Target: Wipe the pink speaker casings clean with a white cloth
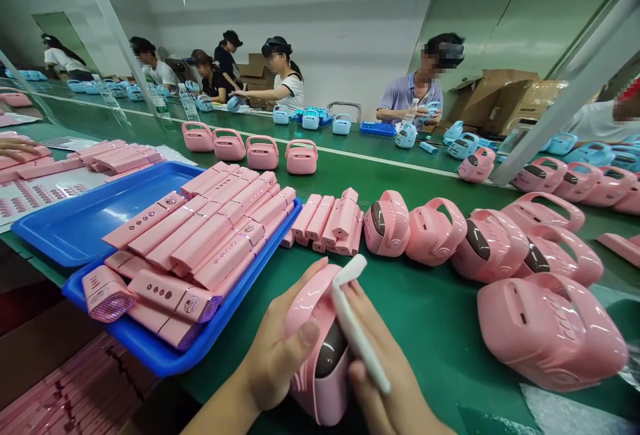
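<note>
A pink portable speaker (pixel 324 403) with a carrying handle and a dark glossy window stands tilted in front of me. My left hand (pixel 277 345) is closed around its left side, thumb near the handle. In my right hand (pixel 387 368) is a folded white cloth (pixel 356 328), held flat along the speaker's right side; the fingertips behind it are partly hidden. To the left, pink microphones (pixel 200 235) with mesh ends and small buttons lie stacked in a blue tray (pixel 167 363). More finished-looking pink speakers (pixel 435 235) stand in a row at the right.
A second blue tray (pixel 95 225) sits behind the first. Several pink microphones (pixel 330 218) are piled beyond my hands. Pink speakers (pixel 263 153) line the far edge. A slanted white post (pixel 545 95) rises at the right. Co-workers (pixel 410 95) handle blue speakers across the bench.
</note>
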`<state>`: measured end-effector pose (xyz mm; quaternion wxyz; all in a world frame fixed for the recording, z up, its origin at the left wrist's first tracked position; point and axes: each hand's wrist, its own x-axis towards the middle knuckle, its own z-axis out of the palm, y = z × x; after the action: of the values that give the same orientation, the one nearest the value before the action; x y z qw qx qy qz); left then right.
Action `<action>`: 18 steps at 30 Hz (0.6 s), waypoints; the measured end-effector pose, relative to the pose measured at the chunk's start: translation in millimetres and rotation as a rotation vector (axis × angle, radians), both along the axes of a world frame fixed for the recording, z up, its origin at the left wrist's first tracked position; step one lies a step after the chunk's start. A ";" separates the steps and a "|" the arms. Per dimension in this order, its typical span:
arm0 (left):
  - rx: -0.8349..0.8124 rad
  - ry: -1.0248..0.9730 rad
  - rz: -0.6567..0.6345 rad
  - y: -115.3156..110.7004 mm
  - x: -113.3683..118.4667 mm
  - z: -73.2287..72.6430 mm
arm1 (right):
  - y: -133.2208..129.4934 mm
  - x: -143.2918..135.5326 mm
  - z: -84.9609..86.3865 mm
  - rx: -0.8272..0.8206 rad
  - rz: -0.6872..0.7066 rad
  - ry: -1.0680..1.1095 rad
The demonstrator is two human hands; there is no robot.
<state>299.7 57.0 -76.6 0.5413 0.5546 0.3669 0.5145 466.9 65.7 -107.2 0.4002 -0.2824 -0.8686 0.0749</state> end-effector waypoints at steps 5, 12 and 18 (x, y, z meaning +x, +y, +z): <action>0.017 -0.027 0.000 0.6 -0.9 -1.0 | -1.1 0.2 -3.6 0.095 0.118 -0.028; -0.020 -0.125 0.050 2.3 -2.9 -1.0 | 1.9 3.2 -0.5 0.169 0.131 -0.125; -0.004 -0.242 0.050 5.8 -8.9 -9.0 | 2.1 -2.0 3.7 0.045 0.079 -0.113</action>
<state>290.8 62.8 -85.7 0.5697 0.4783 0.3136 0.5902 464.9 67.8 -103.5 0.3537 -0.2428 -0.9016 0.0550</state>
